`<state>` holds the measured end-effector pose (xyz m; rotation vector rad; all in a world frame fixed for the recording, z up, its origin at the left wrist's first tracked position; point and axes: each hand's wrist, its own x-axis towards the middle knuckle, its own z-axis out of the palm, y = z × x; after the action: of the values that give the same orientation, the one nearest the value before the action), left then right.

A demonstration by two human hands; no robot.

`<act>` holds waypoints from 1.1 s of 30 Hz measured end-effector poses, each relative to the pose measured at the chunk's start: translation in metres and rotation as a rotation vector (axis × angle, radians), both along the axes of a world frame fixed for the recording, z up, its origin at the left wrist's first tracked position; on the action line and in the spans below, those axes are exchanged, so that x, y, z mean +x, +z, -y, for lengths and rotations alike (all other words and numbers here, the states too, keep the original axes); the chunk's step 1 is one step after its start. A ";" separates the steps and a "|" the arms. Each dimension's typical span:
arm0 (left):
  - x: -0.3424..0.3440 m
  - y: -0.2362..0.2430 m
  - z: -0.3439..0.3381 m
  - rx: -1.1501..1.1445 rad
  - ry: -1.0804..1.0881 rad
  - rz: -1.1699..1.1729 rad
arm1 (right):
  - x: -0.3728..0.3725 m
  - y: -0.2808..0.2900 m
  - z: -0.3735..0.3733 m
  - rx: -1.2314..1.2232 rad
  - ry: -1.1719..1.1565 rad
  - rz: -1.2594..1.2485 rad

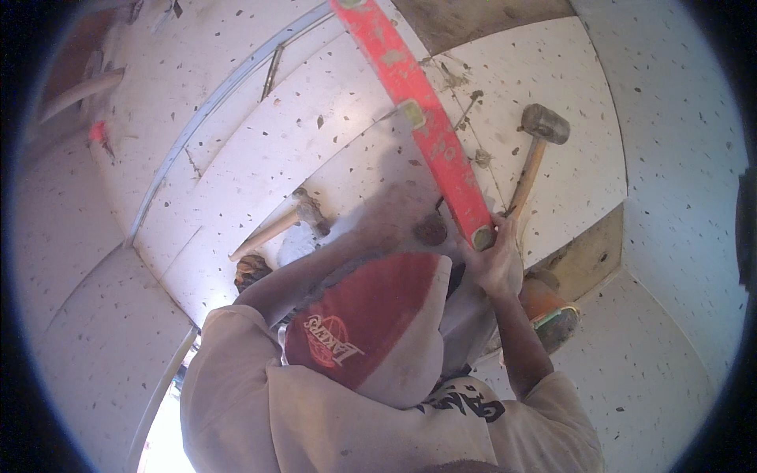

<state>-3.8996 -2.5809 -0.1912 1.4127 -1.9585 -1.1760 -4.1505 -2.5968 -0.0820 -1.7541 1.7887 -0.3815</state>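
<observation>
A red spirit level (441, 150), scuffed and smeared with grey, slants over speckled white tiles (355, 102). Around its near end the fingers of my right hand (497, 264) are closed. My left hand (394, 225) reaches low over the tiles, left of the level; it is blurred and its fingers do not show clearly. Beside it is a dark rounded thing (430, 229) whose kind I cannot make out. A mallet (546, 124) with a dark head and wooden handle lies right of the level. Left of my left forearm lies a hammer (307, 213) with a wooden handle.
Bare brown patches (485, 20) show at the top and right (591, 248). An orange container (544, 307) stands by my right forearm. A yellow-and-black bundle (252, 270) lies near the hammer. A grey strip (201, 118) crosses the left. My red-and-white shorts (371, 323) fill the lower middle.
</observation>
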 end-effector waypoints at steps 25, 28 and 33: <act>0.109 0.017 0.099 -0.317 0.654 0.358 | 0.020 -0.034 -0.032 0.223 0.078 -0.029; 0.114 0.006 0.106 -0.280 0.583 0.456 | 0.022 -0.043 -0.033 0.223 0.127 -0.032; 0.117 0.000 0.107 -0.171 0.537 0.416 | 0.021 -0.065 -0.039 0.193 0.209 -0.090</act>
<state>-3.7828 -2.6878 -0.1910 2.0333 -1.6965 -0.4899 -4.1299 -2.5574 -0.1471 -1.8205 1.6226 -0.0431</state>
